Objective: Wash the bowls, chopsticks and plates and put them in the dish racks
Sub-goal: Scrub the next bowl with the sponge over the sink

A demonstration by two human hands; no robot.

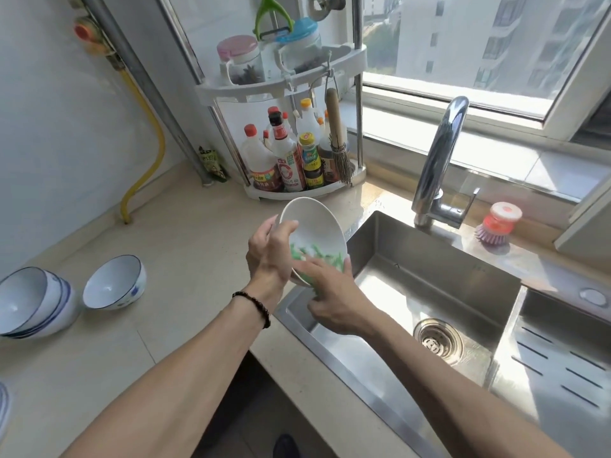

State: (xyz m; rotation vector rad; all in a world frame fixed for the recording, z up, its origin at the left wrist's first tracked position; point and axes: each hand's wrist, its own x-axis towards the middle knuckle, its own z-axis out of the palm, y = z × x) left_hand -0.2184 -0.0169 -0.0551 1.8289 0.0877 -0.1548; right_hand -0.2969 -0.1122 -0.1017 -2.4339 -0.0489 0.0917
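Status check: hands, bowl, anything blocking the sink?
Left hand grips white bowl by its rim, tilted over sink edge. Right hand presses green scrubber inside bowl. More bowls wait on counter, left. Sink basin unobstructed.

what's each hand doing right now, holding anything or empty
Left hand: grips the rim of the tilted white bowl.
Right hand: presses a green scrubber into the bowl; fingers curled on it.
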